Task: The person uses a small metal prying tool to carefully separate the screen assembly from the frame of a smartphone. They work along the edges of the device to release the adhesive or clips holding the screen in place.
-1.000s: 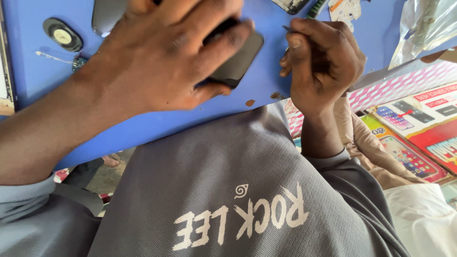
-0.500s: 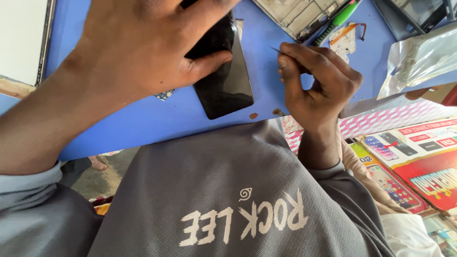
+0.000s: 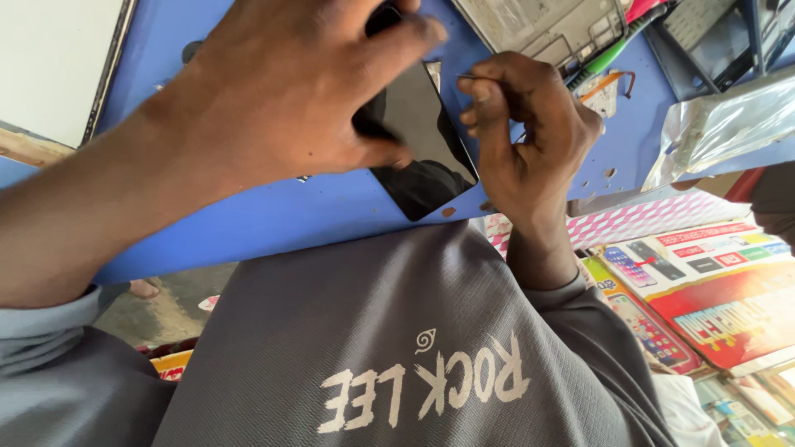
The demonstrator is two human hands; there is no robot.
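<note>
Phone (image 3: 422,145) first: in the head view, the only view there is, the dark slab lies flat on the blue table (image 3: 248,219), its lower corner close to the near edge at about 6 o'clock of the tabletop. Your left hand (image 3: 306,99) covers its upper half from 10 o'clock, palm down, fingers spread over the glass and the thumb hooked along the phone's near long edge, which looks like a way to pin it so it cannot slide while the other hand works. Your right hand (image 3: 522,141) sits at 3 o'clock of the phone, just beside its right edge, fingers curled together and pinched on a thin metal tool (image 3: 468,77) whose tip points toward the phone's upper right side; the low, braced wrist suggests fine work at the edge.

Containers are few. At 12 o'clock, a pale open frame or casing (image 3: 538,29) lies on the table; what it holds is too blurred to tell. A green pen-like tool (image 3: 617,48) lies beside it at 1 o'clock. At 2 o'clock, a clear plastic bag (image 3: 720,124) is crumpled, its contents hidden. Below the table edge at 4 o'clock, colourful printed posters (image 3: 704,290) show pictures of phones.
</note>
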